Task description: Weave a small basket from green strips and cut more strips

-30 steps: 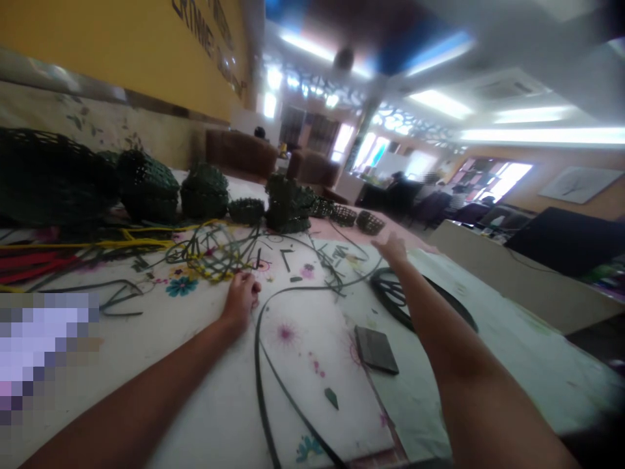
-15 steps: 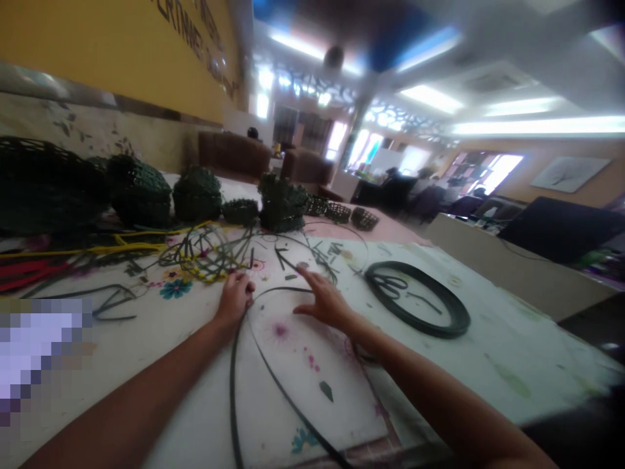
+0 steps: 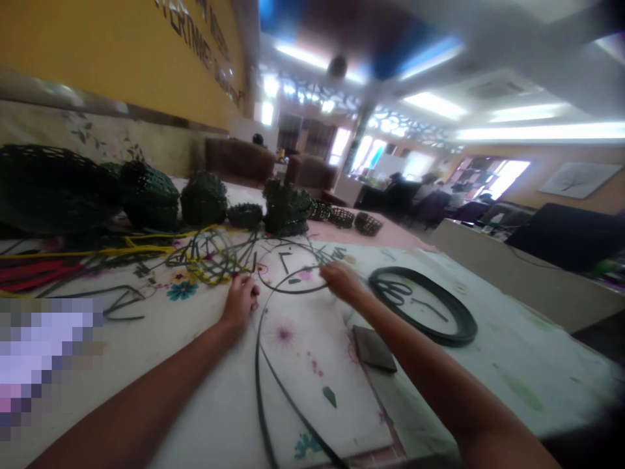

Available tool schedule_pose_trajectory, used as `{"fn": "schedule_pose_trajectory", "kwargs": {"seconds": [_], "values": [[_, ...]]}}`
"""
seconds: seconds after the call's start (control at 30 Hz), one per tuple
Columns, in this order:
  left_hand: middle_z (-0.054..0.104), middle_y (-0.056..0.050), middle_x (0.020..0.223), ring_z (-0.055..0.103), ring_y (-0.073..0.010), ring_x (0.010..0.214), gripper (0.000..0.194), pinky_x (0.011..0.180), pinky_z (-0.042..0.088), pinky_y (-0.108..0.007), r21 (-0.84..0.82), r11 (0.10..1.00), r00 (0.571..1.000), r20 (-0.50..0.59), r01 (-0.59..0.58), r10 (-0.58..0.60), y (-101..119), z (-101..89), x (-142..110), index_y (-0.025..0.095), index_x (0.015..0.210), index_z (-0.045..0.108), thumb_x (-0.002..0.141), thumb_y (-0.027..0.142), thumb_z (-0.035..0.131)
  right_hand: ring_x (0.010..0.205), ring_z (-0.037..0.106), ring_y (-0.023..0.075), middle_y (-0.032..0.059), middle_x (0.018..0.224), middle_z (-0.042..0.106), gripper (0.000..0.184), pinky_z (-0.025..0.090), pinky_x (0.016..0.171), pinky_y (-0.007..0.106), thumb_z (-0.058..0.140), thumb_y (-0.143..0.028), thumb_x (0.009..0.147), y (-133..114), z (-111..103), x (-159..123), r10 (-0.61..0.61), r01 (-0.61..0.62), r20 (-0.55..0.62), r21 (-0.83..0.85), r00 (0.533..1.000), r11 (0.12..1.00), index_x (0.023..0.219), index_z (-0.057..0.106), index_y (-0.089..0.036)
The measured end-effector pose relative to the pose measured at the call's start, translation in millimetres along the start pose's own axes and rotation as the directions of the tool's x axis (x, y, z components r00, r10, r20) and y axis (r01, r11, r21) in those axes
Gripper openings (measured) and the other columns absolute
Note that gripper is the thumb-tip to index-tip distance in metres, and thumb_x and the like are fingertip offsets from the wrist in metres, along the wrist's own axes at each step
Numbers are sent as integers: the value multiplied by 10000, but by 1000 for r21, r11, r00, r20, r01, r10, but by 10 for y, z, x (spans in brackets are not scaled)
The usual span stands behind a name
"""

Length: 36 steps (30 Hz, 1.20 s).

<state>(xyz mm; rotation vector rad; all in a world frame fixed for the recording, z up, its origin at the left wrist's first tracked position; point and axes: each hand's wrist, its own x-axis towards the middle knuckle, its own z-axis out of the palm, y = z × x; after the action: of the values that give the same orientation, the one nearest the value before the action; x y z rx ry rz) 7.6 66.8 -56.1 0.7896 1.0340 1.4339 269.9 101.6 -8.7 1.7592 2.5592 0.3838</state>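
A long dark green weaving strip [image 3: 258, 384] rises from the table's near edge and curves across to the right. My left hand [image 3: 239, 301] is closed, with fingers curled, at the left of this curve. A thin edge of strip runs up to its fingertips, though the grip itself is partly hidden. My right hand [image 3: 340, 280] is closed on the strip farther right, with its back towards me. Between the hands the strip bends in an arc over the flowered cloth [image 3: 283, 355]. Small green offcuts lie near them.
A coil of dark strip [image 3: 459, 329] lies at the right. Dark woven baskets [image 3: 204, 198] line the back. Yellow strips [image 3: 146, 249] and red strips [image 3: 43, 277] lie at the left. A flat dark block [image 3: 374, 350] sits under my right forearm.
My right hand has gone from open, with fingers stretched, to closed on the strip, and has moved slightly right. The strip's arc has swung right, away from my left hand.
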Motion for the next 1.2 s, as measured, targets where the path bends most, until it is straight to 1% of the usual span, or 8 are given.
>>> {"fn": "schedule_pose_trajectory", "kwargs": {"seconds": [0.17, 0.3, 0.43, 0.57, 0.63, 0.87, 1.03, 1.2], "values": [[479, 75, 595, 311, -35, 370, 190, 375, 236, -168, -2, 1000, 1000, -3, 0, 0, -3, 4, 7, 214, 849, 441, 777, 315, 585, 1041, 620, 235, 110, 1191, 616, 274, 521, 893, 435, 597, -299, 950, 775, -145, 159, 298, -302, -49, -162, 953, 940, 1164, 611, -129], [479, 72, 601, 317, -35, 373, 182, 373, 239, -170, 1, 1000, 1000, 0, 3, -3, 6, 6, 2, 212, 831, 430, 785, 314, 573, 1057, 615, 242, 111, 1237, 594, 305, 529, 888, 442, 599, -300, 949, 1107, -120, 139, 428, -425, -33, -203, 903, 882, 1211, 588, -144], [482, 73, 608, 322, -36, 372, 201, 371, 243, -170, 5, 1000, 1000, -2, 5, -5, 4, 5, -2, 213, 853, 442, 781, 330, 589, 1187, 549, 287, 110, 1357, 526, 395, 467, 976, 521, 607, -291, 942, 1099, -10, 96, 362, -343, 93, -174, 927, 923, 1314, 532, -181], [482, 74, 606, 326, -36, 375, 200, 372, 250, -169, 4, 1000, 1000, -4, 4, -4, -2, 4, 1, 212, 858, 453, 781, 329, 595, 1415, 290, 351, 132, 1510, 392, 664, 217, 1122, 609, 622, -52, 837, 880, 28, -19, 266, -247, 152, -134, 952, 960, 1441, 434, -255], [484, 73, 606, 336, -38, 378, 193, 373, 263, -169, 2, 1000, 1000, -4, 5, -5, 2, 5, 1, 211, 851, 452, 781, 317, 597, 1439, 240, 351, 128, 1531, 368, 766, 180, 1130, 609, 602, 19, 774, 722, 4, -125, 225, -209, 154, -111, 962, 972, 1454, 423, -285], [519, 60, 598, 402, -51, 381, 151, 366, 306, -176, -28, 999, 1000, -11, 25, -25, 28, 1, 6, 197, 815, 473, 788, 284, 594, 1293, 465, 283, 107, 1369, 559, 426, 329, 1088, 435, 554, -216, 902, 258, -112, -659, 209, -209, 60, -9, 976, 978, 1326, 577, -246], [535, 45, 595, 392, -35, 374, 158, 350, 294, -155, -73, 993, 996, -5, 89, -89, 76, -22, 50, 161, 765, 518, 764, 255, 644, 1117, 599, 296, 137, 1288, 606, 394, 473, 892, 366, 468, -242, 932, 530, -37, -1050, 445, -445, 16, 17, 895, 895, 1304, 590, -201], [550, 28, 604, 368, -13, 365, 149, 322, 228, -127, -146, 974, 984, 37, 175, -172, 164, -32, 94, 141, 726, 525, 751, 182, 666, 1041, 639, 297, 157, 1318, 586, 429, 501, 775, 350, 453, -215, 923, 959, 210, -1282, 581, -584, 53, 41, 812, 811, 1337, 563, -181]]}}
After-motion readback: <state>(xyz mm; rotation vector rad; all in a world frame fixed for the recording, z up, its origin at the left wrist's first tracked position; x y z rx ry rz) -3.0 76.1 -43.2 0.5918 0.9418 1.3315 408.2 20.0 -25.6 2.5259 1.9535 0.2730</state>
